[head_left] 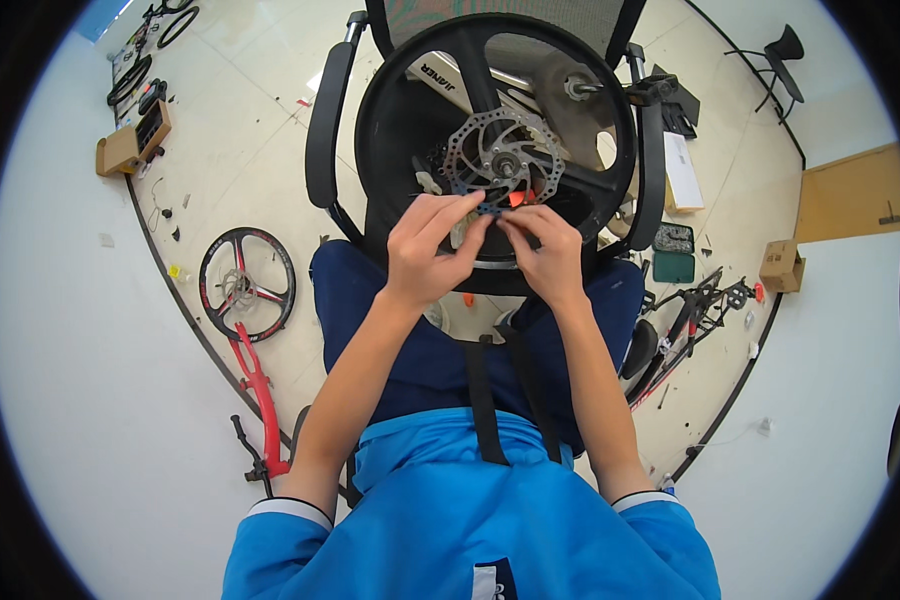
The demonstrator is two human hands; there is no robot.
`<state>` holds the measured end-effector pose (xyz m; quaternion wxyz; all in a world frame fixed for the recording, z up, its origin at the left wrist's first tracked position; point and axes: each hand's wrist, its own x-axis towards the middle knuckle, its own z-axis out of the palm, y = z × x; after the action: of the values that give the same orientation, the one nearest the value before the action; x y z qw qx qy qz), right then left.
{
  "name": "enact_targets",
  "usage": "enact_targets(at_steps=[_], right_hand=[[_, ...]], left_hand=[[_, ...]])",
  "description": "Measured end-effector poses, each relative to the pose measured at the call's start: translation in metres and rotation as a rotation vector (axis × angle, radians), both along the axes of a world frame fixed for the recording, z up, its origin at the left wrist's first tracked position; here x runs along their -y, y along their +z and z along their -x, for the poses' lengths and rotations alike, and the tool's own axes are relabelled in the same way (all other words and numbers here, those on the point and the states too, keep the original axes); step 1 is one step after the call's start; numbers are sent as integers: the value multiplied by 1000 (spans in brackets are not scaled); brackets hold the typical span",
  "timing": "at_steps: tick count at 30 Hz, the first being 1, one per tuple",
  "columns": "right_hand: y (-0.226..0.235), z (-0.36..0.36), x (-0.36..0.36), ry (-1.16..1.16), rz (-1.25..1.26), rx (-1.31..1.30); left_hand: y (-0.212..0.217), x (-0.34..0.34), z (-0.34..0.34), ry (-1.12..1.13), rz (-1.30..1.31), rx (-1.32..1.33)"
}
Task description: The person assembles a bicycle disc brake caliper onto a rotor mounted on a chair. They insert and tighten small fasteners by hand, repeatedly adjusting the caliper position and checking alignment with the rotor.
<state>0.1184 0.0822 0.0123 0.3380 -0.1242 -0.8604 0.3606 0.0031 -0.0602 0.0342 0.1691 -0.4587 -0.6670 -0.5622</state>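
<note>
A black three-spoke bicycle wheel (375, 130) lies across an office chair in front of my knees. At its hub sits a silver brake disc (457, 137) with a wavy, drilled rim. My left hand (432, 245) is closed in a pinch at the disc's near edge, thumb and forefinger on a small blue piece (488, 209). From the other side my right hand (547, 250) pinches at the right end of that piece, its fingertips close to the left thumb. The fingers cover much of it, so its kind does not show. Just above my right fingers is an orange-red patch (521, 198).
Armrests (324, 140) flank the wheel. Through its openings show a pale frame tube (444, 80) and a crank (582, 88). Left on the floor lie another wheel (288, 268) and a red frame (262, 400). Right are a green case (674, 266) and a bike frame (685, 325).
</note>
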Motion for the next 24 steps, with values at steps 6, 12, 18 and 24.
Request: enact_targets(at_steps=[6,12,18,24], right_hand=[[-22,34,-1,-148,52,-193],[-37,39,0,-157,47,-199],[-35,41,0,-157,-32,-212],[-37,44,2,-199,-61,-205]], left_hand=[[-13,-16,-6,-104,55,193],[-24,-28,-6,-92,53,168],[-23,-32,-14,-28,14,115],[-28,-38,-11,-11,-40,42]])
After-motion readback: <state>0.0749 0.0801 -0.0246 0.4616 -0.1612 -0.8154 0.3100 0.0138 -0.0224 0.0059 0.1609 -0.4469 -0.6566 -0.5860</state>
